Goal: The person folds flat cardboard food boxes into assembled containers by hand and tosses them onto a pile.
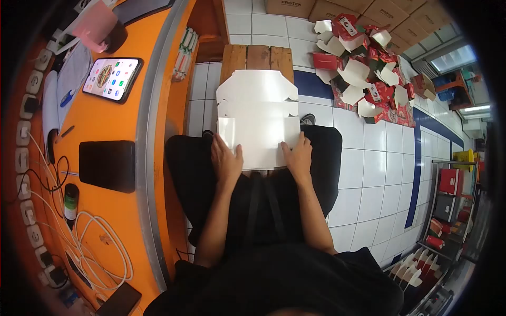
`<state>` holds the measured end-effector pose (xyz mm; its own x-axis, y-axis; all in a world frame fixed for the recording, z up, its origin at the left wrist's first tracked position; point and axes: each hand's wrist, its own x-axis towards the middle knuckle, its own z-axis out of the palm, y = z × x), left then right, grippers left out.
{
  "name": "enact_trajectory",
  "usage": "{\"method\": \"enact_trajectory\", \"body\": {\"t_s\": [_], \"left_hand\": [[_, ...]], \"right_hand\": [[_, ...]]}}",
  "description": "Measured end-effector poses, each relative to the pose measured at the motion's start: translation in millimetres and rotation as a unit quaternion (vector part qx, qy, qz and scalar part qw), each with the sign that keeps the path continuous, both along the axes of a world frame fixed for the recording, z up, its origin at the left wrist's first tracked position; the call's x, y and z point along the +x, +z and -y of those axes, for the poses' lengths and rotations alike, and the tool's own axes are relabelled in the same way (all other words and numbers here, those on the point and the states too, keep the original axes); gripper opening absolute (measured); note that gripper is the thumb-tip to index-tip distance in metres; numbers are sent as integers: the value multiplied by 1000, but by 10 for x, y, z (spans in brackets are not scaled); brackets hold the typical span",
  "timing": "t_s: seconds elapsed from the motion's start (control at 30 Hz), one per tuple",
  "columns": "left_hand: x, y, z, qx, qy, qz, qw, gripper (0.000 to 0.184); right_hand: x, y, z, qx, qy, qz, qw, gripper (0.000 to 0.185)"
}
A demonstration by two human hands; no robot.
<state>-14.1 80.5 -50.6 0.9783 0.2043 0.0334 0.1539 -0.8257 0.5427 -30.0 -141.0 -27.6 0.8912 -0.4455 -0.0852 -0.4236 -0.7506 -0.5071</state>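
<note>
A white, glossy cardboard box blank (258,100) lies mostly flat over a wooden bench (256,55) between my knees, its notched flaps pointing away from me. At its near left corner is my left hand (226,160), thumb on top and fingers round the side edge. My right hand (299,158) grips the near right corner in the same way. Both side flaps near my hands look folded inward. The undersides of the blank and most of my fingertips are hidden.
On the left stands an orange desk (113,168) with a lit phone (112,79), a black case (107,165), a dark bottle (70,201) and white cables (105,245). Red and white folded boxes (363,73) are heaped on the tiled floor, near brown cartons (387,16). A shelf (448,210) is at right.
</note>
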Motion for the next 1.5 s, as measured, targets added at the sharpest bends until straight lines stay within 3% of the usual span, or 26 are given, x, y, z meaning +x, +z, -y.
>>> {"method": "enact_trajectory", "body": {"t_s": [0.07, 0.1, 0.13, 0.17, 0.2, 0.23, 0.33, 0.4, 0.43, 0.5, 0.67, 0.73, 0.77, 0.83, 0.87, 0.97, 1.0, 1.07, 1.1, 1.17, 1.23, 1.3, 1.33, 1.43, 1.47, 1.5], "left_hand": [[4, 180, 91, 104, -46, 85, 990, 68], [23, 212, 91, 103, -41, 84, 990, 68], [39, 242, 82, -21, -67, 69, 995, 67], [53, 270, 69, -145, -92, 53, 984, 67], [81, 346, 131, -225, -32, 5, 974, 64], [104, 303, 92, -223, -29, 2, 974, 64], [109, 226, -10, -168, -77, -45, 982, 66], [85, 229, -3, -42, -196, 46, 979, 64], [88, 240, 34, -42, -197, 44, 978, 64], [49, 239, 162, 103, -208, -41, 972, 72], [-2, 310, 381, 129, -168, -51, 976, 70], [-9, 355, 340, 175, -160, 73, 969, 63], [24, 350, 356, 174, -162, 77, 968, 63], [-5, 486, 409, 37, -134, 182, 973, 51], [69, 485, 492, -62, -142, 180, 971, 44], [244, 308, 870, -225, -103, -21, 969, 32], [365, 179, 898, -227, -106, -18, 968, 32], [578, -24, 948, -241, -167, -165, 942, 27], [601, -22, 964, -243, -169, -163, 941, 27], [637, -29, 943, -484, -87, -220, 842, 25], [654, 99, 882, -513, -76, -232, 823, 23], [648, 186, 854, -606, -62, -232, 758, 20], [667, 213, 829, -617, -76, -251, 742, 22], [651, 276, 813, -568, -135, -225, 780, 25], [628, 293, 820, -567, -135, -224, 781, 25], [599, 282, 851, -588, -154, -204, 767, 26]], "right_hand": [[-21, 47, -22, -9, 25, 41, 999, 74], [-14, 77, -11, -19, 44, 84, 995, 68], [12, 198, -12, -19, 49, 83, 995, 68], [28, 321, -10, 107, 25, 41, 993, 63], [43, 385, -19, 232, -1, -3, 973, 59], [45, 318, -13, 234, 1, -7, 972, 59], [-2, 127, -26, 211, 24, 62, 975, 60], [-55, 70, -58, 8, 141, 74, 987, 67], [-49, 42, -87, 9, 139, 72, 988, 67], [-59, -20, -163, -137, 201, 41, 969, 73], [-61, -26, -182, -175, 214, 5, 961, 72], [-80, -16, -170, -150, 202, 26, 967, 71], [-84, -30, -153, -120, 192, 37, 973, 69], [-93, 5, -116, -92, 187, 60, 976, 67], [-143, 19, -116, -61, 183, 83, 978, 65], [-191, 23, -95, -50, 183, 91, 978, 63], [-193, 52, -80, -53, 181, 93, 978, 63], [-238, 149, -34, -9, 182, 102, 978, 62], [-277, 186, -7, -12, 181, 103, 978, 62], [-364, 246, 8, 129, 44, 204, 969, 60], [-411, 366, -20, 101, -9, 207, 973, 51], [-463, 486, -21, 298, -104, 119, 941, 43], [-457, 309, -26, 315, -94, 174, 928, 31], [-391, 456, -74, 219, -37, 178, 959, 23], [-340, 412, -92, 121, 25, 262, 957, 18], [-314, 438, -120, 121, 26, 264, 957, 18]]}}
